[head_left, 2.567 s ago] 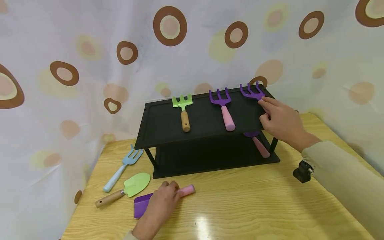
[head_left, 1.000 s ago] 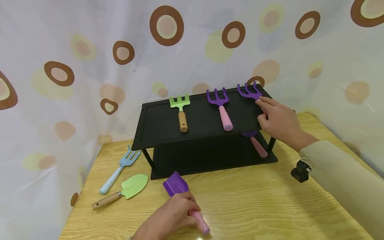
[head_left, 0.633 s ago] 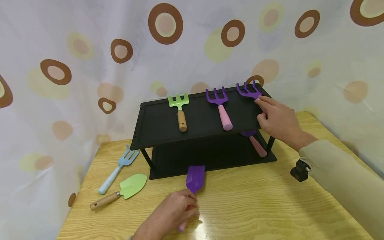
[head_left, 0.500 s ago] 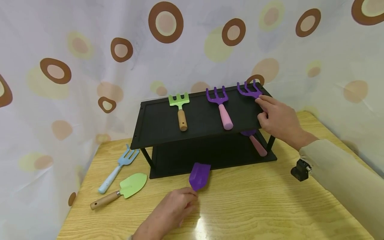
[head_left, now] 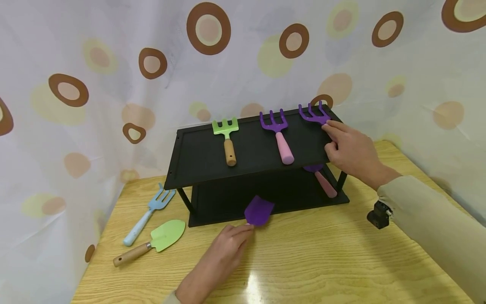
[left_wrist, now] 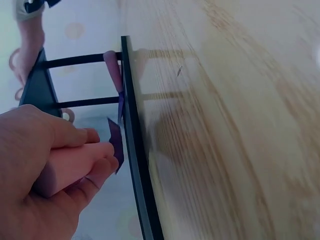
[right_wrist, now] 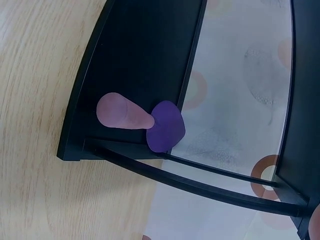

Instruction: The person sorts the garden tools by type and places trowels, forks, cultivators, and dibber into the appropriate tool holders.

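Note:
My left hand (head_left: 228,249) grips the pink handle (left_wrist: 75,167) of a purple hand shovel (head_left: 259,211). Its blade points away from me and overlaps the front edge of the lower shelf in the head view. The black two-tier rack (head_left: 201,156) stands at the back of the table. At the rack's upper right end, my right hand (head_left: 353,152) curls over a purple hand rake (head_left: 317,118), forefinger on its neck; the palm hides the handle. On the lower shelf, at the right, lies a purple trowel with a pink handle (right_wrist: 125,112).
A green rake (head_left: 229,143) with a wooden handle and a purple rake (head_left: 282,139) with a pink handle lie on the top shelf. Left of the rack, a light blue fork (head_left: 149,213) and a green trowel (head_left: 163,237) lie on the wooden table (head_left: 322,261).
My left hand has lifted the shovel from beside the green trowel, turned its blade away from me, and brought it right and forward to the lower shelf. My right hand stays in place.

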The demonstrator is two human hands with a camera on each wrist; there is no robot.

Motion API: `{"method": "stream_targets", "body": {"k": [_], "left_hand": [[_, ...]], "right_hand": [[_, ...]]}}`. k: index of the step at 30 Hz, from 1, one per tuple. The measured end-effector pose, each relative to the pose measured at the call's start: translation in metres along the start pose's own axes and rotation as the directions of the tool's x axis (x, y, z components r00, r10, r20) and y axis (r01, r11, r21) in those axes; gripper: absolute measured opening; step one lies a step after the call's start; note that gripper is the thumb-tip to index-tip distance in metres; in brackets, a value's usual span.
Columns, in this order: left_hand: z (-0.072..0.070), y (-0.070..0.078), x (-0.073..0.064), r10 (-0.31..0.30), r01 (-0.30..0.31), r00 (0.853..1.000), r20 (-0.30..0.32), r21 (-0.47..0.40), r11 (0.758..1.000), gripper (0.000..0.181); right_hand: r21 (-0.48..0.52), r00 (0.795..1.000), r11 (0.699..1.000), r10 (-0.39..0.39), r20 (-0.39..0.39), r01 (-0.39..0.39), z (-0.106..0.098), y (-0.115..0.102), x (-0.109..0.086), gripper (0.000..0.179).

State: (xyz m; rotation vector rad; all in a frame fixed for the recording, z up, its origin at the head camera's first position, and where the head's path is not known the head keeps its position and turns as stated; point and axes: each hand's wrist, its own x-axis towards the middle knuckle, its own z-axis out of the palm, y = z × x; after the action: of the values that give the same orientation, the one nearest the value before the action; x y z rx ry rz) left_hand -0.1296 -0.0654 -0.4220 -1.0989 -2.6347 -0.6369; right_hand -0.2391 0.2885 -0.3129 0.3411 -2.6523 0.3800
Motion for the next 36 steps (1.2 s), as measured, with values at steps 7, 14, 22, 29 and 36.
{"method": "stream_targets", "body": {"k": [7, 14, 22, 29, 36], "left_hand": [[0.011, -0.001, 0.011, -0.023, 0.018, 0.995, -0.096, -0.058, 0.998, 0.03], [0.023, -0.002, 0.027, -0.079, 0.068, 0.985, -0.154, -0.075, 0.995, 0.027], [0.036, 0.0, 0.051, -0.141, 0.132, 0.975, -0.171, -0.063, 0.989, 0.026], [0.046, 0.007, 0.081, -0.213, 0.215, 0.969, -0.129, 0.006, 0.977, 0.026], [0.059, 0.017, 0.101, -0.245, 0.253, 0.961, -0.127, 0.044, 0.967, 0.025]], "right_hand": [[0.001, 1.0, 1.0, -0.003, -0.016, 0.003, 0.0, 0.0, 0.0, 0.05], [0.0, 1.0, 1.0, -0.005, -0.022, 0.005, 0.003, 0.001, 0.001, 0.049], [0.002, 1.0, 1.0, 0.009, -0.009, -0.009, 0.001, 0.001, 0.0, 0.05], [0.004, 1.0, 1.0, 0.003, -0.015, -0.003, -0.001, 0.001, 0.0, 0.05], [0.0, 1.0, 1.0, 0.009, -0.009, -0.009, 0.0, 0.001, -0.001, 0.05]]}}
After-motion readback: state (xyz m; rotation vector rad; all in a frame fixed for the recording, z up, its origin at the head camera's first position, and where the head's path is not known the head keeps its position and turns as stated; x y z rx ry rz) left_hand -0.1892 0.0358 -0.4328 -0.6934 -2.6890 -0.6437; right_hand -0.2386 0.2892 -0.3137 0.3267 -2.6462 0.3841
